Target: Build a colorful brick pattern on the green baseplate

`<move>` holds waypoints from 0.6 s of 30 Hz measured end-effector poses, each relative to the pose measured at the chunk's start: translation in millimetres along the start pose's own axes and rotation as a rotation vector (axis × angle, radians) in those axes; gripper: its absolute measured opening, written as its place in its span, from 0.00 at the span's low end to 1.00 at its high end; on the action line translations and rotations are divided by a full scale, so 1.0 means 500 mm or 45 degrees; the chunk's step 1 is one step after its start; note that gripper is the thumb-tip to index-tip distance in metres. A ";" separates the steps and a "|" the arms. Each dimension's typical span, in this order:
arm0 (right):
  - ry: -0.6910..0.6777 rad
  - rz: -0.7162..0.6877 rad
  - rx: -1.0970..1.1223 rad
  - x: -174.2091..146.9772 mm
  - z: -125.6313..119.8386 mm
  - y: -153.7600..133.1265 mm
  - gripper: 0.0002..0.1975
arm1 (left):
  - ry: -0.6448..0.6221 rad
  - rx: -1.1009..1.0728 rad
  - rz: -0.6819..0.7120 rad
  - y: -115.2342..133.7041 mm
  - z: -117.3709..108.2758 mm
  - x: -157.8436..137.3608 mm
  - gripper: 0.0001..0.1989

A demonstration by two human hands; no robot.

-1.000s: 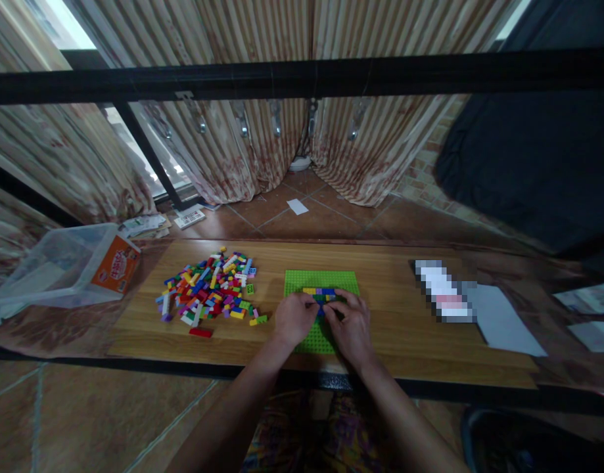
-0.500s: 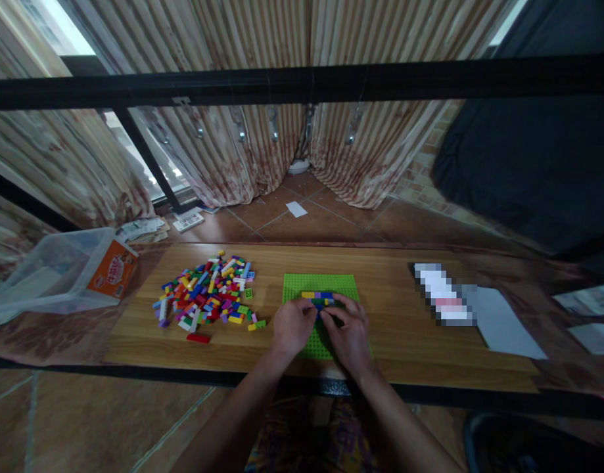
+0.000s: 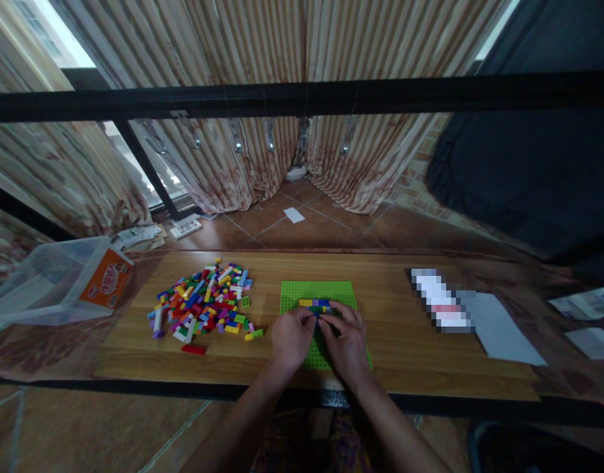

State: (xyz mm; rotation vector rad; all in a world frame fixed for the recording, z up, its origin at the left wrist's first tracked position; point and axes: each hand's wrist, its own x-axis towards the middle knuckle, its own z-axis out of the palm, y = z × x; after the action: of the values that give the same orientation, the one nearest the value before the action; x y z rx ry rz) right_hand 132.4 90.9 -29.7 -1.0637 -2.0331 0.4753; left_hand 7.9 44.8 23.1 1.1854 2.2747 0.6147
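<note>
A green studded baseplate (image 3: 289,290) lies on the wooden board, partly covered by both hands. On it is a row of joined building bricks (image 3: 309,303), yellow, purple and blue, with darker green and blue ones nearer me. My left hand (image 3: 292,337) is closed, thumb and forefinger pinched at the near side of the row. Opposite it, my right hand (image 3: 348,334) has curled fingers; its thumb and forefinger meet the same spot, while other fingertips rest by the row's right end. A small dark blue brick (image 3: 317,314) shows between the fingertips, mostly hidden.
A heap of loose coloured bricks (image 3: 208,299) spreads on the wooden board (image 3: 390,368) at left, a red brick (image 3: 194,349) at its near edge. Further left stands a clear plastic bin (image 3: 60,289). A blurred-out device (image 3: 440,299) and white paper (image 3: 506,332) lie right.
The whole view has shifted slightly, with the table sitting lower in the picture. Both hands stay pinched at the same place on the bricks.
</note>
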 end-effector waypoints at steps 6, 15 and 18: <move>-0.029 -0.005 -0.076 0.002 -0.004 -0.013 0.10 | 0.011 0.096 0.070 -0.004 0.001 -0.006 0.12; -0.037 -0.013 -0.063 0.004 -0.010 -0.024 0.09 | -0.084 -0.060 0.095 -0.010 0.002 0.004 0.12; -0.021 -0.005 -0.019 0.003 -0.008 -0.017 0.09 | -0.045 -0.178 0.107 -0.015 0.009 0.000 0.11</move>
State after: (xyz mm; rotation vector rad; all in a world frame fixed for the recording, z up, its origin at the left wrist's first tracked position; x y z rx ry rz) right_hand 130.5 87.1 -21.3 -1.0680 -2.0553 0.4694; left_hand 6.1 41.7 15.0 1.2189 2.1239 0.7649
